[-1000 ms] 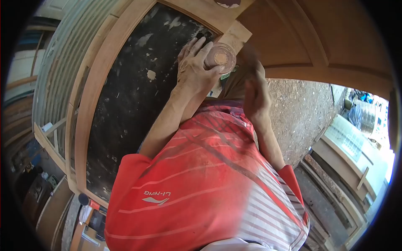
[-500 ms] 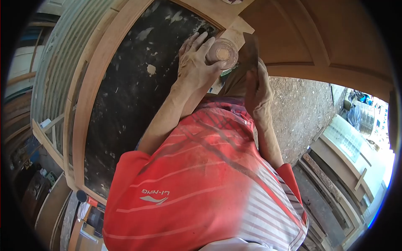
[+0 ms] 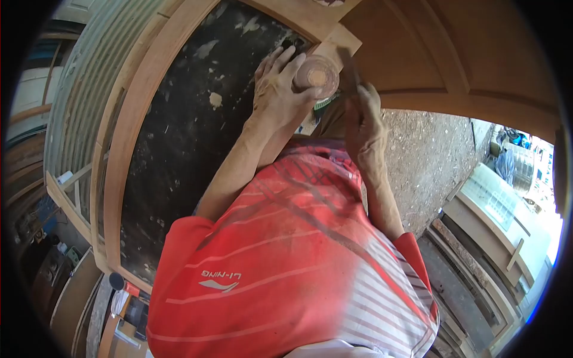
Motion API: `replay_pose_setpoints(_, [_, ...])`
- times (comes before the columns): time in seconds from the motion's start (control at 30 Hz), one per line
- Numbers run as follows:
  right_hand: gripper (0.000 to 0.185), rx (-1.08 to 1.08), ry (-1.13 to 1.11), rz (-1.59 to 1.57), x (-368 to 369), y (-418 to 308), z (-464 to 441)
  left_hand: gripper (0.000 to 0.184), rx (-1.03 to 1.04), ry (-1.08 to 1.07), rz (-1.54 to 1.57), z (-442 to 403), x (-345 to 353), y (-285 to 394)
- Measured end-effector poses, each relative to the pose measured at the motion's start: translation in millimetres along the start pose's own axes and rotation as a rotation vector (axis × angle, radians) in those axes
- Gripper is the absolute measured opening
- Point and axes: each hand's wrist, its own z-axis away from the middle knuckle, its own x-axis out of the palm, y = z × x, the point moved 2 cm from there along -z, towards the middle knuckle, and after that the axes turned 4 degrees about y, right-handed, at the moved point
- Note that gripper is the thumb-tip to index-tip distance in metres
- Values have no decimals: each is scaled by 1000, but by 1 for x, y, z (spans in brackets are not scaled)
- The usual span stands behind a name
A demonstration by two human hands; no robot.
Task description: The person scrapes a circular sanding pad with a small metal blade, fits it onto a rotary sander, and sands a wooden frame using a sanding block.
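My left hand (image 3: 279, 89) is wrapped around a round tub (image 3: 323, 62), with its thumb on the near side. A tan, paste-like patch shows in the middle of the tub's top. Its fingers rest over the corner of a dark, stained panel (image 3: 179, 137) set in a wooden frame (image 3: 122, 137). My right hand (image 3: 369, 122), to the right of the tub, is closed on a thin, flat scraper (image 3: 351, 67). The scraper points up beside the tub and is slightly blurred, and its handle is hidden in the fingers.
A brown panelled wooden door (image 3: 477, 53) stands at the upper right. Below it lies a rough, dusty floor (image 3: 424, 155). Stacked boards (image 3: 471, 256) and a glass pane (image 3: 492, 194) are at the right. Corrugated sheeting (image 3: 77, 107) and a black-and-red tool (image 3: 122, 283) are at the left.
My right hand has turned and shifted a little left, tipping the scraper toward the tub; it now appears narrower. My left hand and the tub look unmoved.
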Motion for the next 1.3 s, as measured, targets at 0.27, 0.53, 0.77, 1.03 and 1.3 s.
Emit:
replay_pose_setpoints(0.27, [28,36,-44,28,3,7,0,76,-13,0,-36,1,-4,9])
replay_pose_setpoints(0.53, [30,68,-84,29,0,1,-1,80,9,4,-18,-3,2,-1])
replay_pose_setpoints(0.77, [29,78,-140,66,4,15,0,80,15,9,-17,-3,2,4])
replay_pose_setpoints(1.03, [34,-43,-111,141,10,15,-6,80,-2,-7,-10,-6,-1,3])
replay_pose_setpoints(1.3, [33,-103,-14,70,12,22,-4,82,19,1,-27,-7,2,4])
